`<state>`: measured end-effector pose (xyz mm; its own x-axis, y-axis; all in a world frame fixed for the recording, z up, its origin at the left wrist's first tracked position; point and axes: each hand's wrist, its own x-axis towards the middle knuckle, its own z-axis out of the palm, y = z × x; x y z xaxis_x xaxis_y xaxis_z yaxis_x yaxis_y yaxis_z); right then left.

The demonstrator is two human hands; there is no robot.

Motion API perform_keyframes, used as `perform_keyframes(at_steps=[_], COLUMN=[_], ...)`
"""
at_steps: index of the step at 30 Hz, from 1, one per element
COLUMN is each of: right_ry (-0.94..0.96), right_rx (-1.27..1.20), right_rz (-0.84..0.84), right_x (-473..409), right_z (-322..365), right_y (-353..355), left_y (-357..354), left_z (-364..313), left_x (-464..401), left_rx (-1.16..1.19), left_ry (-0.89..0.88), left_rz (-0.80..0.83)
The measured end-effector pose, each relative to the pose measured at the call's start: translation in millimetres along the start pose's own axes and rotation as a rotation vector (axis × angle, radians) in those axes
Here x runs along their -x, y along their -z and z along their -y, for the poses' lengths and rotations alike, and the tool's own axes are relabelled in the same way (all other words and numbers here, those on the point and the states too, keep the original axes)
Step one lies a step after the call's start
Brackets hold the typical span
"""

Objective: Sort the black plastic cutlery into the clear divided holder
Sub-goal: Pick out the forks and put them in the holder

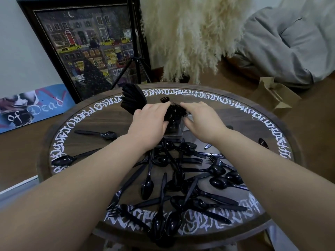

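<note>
The room is lit in a soft and rather dim way, with a cool, slightly grey colour. The light seems to come from above, because the black cutlery (181, 178) shows small bright glints on the spoon bowls and handles. The shadows on the surface (112, 122) are weak and have no sharp edges. The wide lens bends the picture strongly: the round rim of the surface curves, the framed painting (87, 46) leans, and the forearms look stretched near the lower corners. The middle is fairly sharp, but the fluffy plumes (192, 33) and the far corners look soft. Fine detail is a little smeared everywhere.
</note>
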<state>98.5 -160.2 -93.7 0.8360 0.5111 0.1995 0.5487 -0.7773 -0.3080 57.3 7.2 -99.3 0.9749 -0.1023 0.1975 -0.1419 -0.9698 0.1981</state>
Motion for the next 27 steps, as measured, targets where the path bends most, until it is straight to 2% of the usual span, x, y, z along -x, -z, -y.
perform_keyframes(at_steps=[6, 12, 16, 19, 23, 27], right_ry=[-0.04, -0.046, -0.043, -0.03, -0.014, -0.008], right_rx=[-0.014, -0.004, -0.032, -0.016, 0.034, -0.02], right_rz=[-0.015, 0.003, 0.006, -0.01, -0.061, -0.108], right_x=[-4, -9, -8, -10, -11, -10], right_z=[-4, -12, -9, -6, -5, -6], right_y=[-6, -2, -5, -7, -6, -11], left_y=[-5, -5, -4, -6, -5, -6], left_z=[1, 6, 1, -1, 1, 1], left_x=[0, 0, -3, -3, -6, -8], left_rx=[0.026, 0.087, 0.01, -0.072, -0.013, 0.007], left_ry=[0.037, 0.098, 0.155, 0.127, 0.091, 0.055], left_rz=[-0.067, -0.219, -0.085, -0.013, -0.056, -0.071])
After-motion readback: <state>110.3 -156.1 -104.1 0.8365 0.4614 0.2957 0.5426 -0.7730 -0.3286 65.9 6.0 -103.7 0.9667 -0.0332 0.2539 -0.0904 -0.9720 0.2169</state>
